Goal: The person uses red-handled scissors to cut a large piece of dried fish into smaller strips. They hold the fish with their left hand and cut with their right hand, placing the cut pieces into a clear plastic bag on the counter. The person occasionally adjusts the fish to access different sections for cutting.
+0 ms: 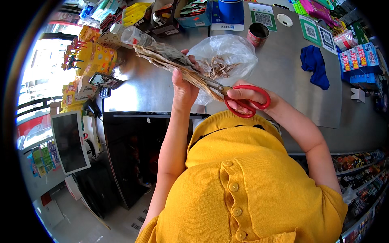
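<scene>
A crumpled blue cloth (313, 65) lies on the metal counter (283, 75) near green-and-white QR-code cards (310, 30), right of a red tin can (257, 37), with a blue canister (231, 12) beyond and, leftward, a smartphone (105, 81) and white-framed monitor (70, 141).

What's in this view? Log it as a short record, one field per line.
Left hand: gripping a brown, dried leaf-like bundle, exact kind unclear
Right hand: holding red-handled scissors, blades at the bundle
Beyond the hands: clear plastic bag with brown dried strips
Surface: metal countertop
Right side of counter: crumpled blue cloth
Left side of counter: smartphone, screen lit
</scene>
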`<state>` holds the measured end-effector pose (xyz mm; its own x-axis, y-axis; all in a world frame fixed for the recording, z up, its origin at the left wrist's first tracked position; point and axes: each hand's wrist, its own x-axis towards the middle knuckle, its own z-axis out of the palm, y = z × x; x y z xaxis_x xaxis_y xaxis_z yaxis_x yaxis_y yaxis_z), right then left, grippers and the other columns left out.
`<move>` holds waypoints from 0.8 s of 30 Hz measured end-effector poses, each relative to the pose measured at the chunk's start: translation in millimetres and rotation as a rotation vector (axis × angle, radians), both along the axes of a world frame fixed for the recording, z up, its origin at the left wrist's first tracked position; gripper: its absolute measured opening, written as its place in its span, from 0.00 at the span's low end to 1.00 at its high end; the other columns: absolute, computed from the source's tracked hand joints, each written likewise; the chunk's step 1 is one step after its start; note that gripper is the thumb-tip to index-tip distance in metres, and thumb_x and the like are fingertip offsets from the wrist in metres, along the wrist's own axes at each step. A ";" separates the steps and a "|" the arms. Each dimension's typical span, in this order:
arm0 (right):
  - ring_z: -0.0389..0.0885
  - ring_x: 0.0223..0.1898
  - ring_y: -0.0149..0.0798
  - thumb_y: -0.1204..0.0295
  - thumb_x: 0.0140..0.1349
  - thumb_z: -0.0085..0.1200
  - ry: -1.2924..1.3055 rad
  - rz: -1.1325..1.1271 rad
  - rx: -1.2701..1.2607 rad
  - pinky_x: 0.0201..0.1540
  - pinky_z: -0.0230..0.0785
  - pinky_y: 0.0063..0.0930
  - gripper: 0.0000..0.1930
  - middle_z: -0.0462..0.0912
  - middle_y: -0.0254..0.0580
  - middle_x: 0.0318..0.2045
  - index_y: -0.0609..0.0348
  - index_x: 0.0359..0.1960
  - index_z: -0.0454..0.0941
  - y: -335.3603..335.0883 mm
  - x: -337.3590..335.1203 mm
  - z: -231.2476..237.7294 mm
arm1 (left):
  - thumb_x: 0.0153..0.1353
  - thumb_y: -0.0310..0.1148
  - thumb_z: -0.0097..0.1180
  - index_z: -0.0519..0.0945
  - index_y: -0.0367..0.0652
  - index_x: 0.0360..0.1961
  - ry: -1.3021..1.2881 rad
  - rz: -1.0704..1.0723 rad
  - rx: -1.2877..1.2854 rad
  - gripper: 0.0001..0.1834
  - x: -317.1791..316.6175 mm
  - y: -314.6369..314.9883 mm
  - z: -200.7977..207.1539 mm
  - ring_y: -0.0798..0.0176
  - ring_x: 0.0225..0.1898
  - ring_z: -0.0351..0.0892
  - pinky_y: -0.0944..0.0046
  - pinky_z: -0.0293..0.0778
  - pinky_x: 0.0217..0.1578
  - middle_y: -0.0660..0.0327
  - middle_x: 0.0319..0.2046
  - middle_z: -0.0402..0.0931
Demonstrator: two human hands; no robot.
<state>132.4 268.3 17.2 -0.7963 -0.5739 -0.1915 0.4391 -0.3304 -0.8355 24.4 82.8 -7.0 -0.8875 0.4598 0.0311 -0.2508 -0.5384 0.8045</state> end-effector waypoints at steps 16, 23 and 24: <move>0.79 0.28 0.49 0.37 0.48 0.58 0.470 -0.162 0.964 0.35 0.71 0.38 0.36 0.76 0.52 0.20 0.67 0.22 0.73 -12.9 0.7 15.3 | 0.42 0.62 0.65 0.62 0.48 0.59 0.068 0.096 -0.077 0.48 -3.5 -8.5 0.8 0.71 0.41 0.66 0.67 0.67 0.43 0.68 0.42 0.67; 0.78 0.25 0.49 0.43 0.49 0.62 0.556 -0.248 1.046 0.34 0.71 0.38 0.31 0.77 0.53 0.21 0.66 0.21 0.73 -24.4 4.0 26.0 | 0.43 0.60 0.66 0.61 0.48 0.60 0.118 0.063 -0.041 0.47 2.1 -4.8 1.5 0.71 0.42 0.67 0.68 0.67 0.46 0.68 0.43 0.66; 0.78 0.24 0.47 0.44 0.49 0.62 0.543 -0.255 0.995 0.33 0.71 0.37 0.30 0.77 0.52 0.20 0.66 0.21 0.74 -24.7 3.7 24.1 | 0.43 0.60 0.66 0.61 0.48 0.60 0.135 0.057 -0.042 0.47 2.3 -5.1 1.7 0.71 0.42 0.67 0.68 0.67 0.46 0.68 0.43 0.66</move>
<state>136.1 243.6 41.3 -0.9828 -0.1727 -0.0653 -0.0414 0.5507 -0.8337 26.7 77.8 -5.3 -0.9014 0.4121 0.1332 -0.1091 -0.5137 0.8510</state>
